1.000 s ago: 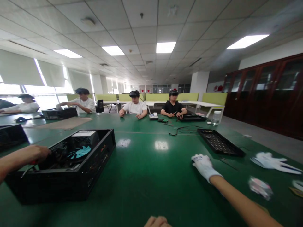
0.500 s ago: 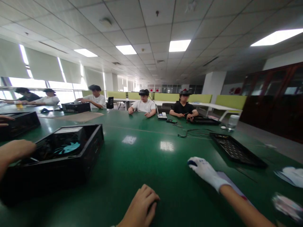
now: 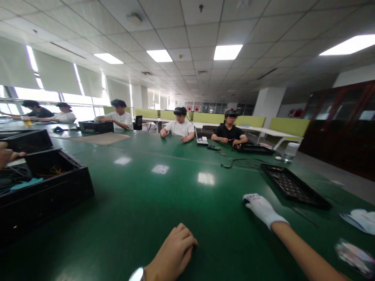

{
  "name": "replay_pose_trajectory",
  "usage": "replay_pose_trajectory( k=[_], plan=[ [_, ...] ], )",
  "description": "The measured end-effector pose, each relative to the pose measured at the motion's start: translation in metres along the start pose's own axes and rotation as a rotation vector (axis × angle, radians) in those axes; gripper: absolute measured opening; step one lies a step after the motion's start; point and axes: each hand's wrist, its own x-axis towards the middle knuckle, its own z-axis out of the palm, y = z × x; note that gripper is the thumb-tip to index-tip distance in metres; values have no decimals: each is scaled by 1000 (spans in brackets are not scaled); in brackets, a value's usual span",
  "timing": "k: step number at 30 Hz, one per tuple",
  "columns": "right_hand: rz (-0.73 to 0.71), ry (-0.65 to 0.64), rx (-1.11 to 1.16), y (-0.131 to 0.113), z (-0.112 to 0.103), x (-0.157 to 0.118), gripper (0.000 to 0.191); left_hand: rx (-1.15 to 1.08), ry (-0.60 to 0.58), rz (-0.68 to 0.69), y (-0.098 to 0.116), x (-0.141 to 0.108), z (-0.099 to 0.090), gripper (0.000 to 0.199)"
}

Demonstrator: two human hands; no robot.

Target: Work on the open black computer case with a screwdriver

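My left hand (image 3: 175, 249) is bare, with a silver watch (image 3: 137, 274) at its wrist. Palm down, it rests low over the green table (image 3: 164, 199), fingers together and bent; nothing shows in them. To the right, my right hand (image 3: 260, 208) wears a white glove with a dark blue palm coating. Its fingers are curled under, hiding whatever they may hold. Beyond it lies a black perforated panel (image 3: 293, 185), apart from the hand.
At left, another person's hand (image 3: 8, 155) reaches over a black computer case (image 3: 49, 199) with a turquoise fan (image 3: 26, 184). White gloves (image 3: 360, 219) and a blurred small packet (image 3: 354, 253) lie at right. A clear jar (image 3: 290, 152) and black cables (image 3: 243, 162) sit farther back. Several people sit around the table.
The near computer case has shifted left and turned. My right hand has moved slightly right; the purplish flat thing beside its wrist no longer shows. My left hand has barely moved; its watch now shows.
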Motion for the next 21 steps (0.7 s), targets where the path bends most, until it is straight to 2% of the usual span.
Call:
replay_pose_trajectory(
  k=[4,6,8,10,14,16,18,21],
  plan=[
    [-6,21,68,-4,-1,2,34,3,9,-12,-1,0,0,29],
    [-31,38,128,-15,-3,1,31,10,23,-9,-2,1,0,28],
    [-106,66,211,-37,-2,-2,27,8,53,-16,-3,1,-1,30],
    [-219,94,312,-72,5,-8,27,-18,95,-49,-5,2,-3,34],
    [-430,111,504,-150,32,-22,33,-110,199,-175,-10,3,-10,34],
    [-522,114,558,-177,45,-27,32,-128,241,-228,-12,3,-12,32],
    [-617,113,588,-192,55,-30,30,-131,256,-261,-13,3,-12,31],
    [-704,114,629,-195,62,-28,28,-152,229,-266,-16,5,-12,31]
  ],
)
